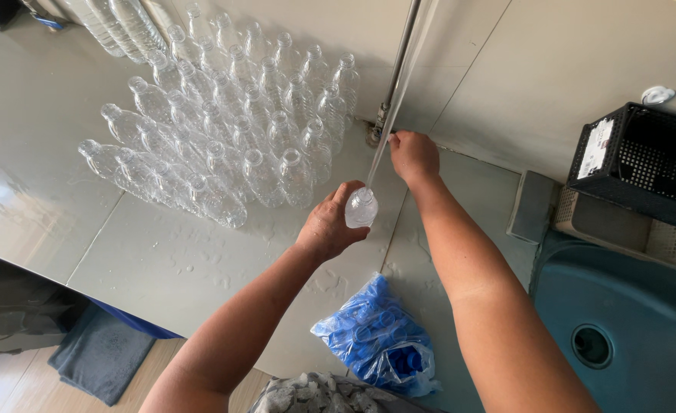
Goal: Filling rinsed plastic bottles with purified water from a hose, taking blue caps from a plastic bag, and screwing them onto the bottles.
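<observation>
Bag of blue caps (380, 340) below left hand (326, 226)

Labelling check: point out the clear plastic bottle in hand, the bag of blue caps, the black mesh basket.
clear plastic bottle (361, 208), head view, shoulder
clear bag of blue caps (380, 340), head view, middle
black mesh basket (643, 164), head view, front wall

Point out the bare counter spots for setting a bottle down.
Free: the wet counter between the bottle cluster and the front edge, and the far-left stretch. Crowded: beside the bag of blue caps, and around both hands at the tube.
</observation>
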